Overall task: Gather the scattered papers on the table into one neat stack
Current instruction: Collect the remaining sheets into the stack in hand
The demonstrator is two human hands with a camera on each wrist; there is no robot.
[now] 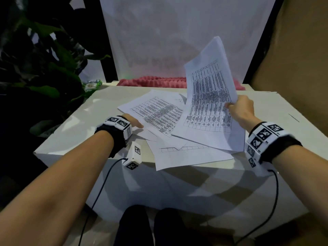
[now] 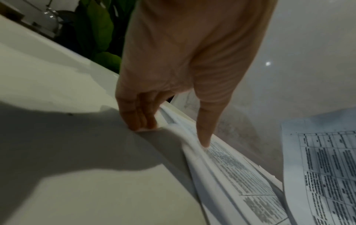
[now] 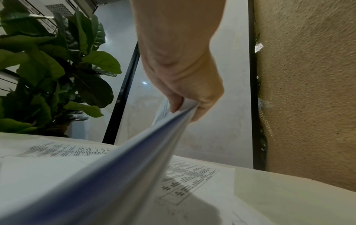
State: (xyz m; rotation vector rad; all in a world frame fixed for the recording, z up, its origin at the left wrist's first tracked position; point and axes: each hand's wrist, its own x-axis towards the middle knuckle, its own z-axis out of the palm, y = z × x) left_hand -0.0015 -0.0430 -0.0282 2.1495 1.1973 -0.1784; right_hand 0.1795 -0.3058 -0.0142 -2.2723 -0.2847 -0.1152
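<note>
Several printed sheets (image 1: 159, 112) lie overlapping on the white table (image 1: 79, 121). My right hand (image 1: 239, 107) pinches a sheaf of printed pages (image 1: 209, 96) by its right edge and holds it tilted up, its lower edge still on the pile. The right wrist view shows thumb and fingers clamped on that sheaf (image 3: 185, 109). My left hand (image 1: 133, 121) is at the pile's left edge. In the left wrist view its fingertips (image 2: 140, 121) curl under a sheet's corner while the thumb rests on top of the printed sheets (image 2: 231, 167).
A leafy plant (image 1: 44, 68) stands left of the table. A pink cloth (image 1: 159, 81) lies along the far edge before a white backdrop. A brown textured wall (image 1: 292, 59) rises at the right. One sheet (image 1: 177, 162) overhangs the near edge.
</note>
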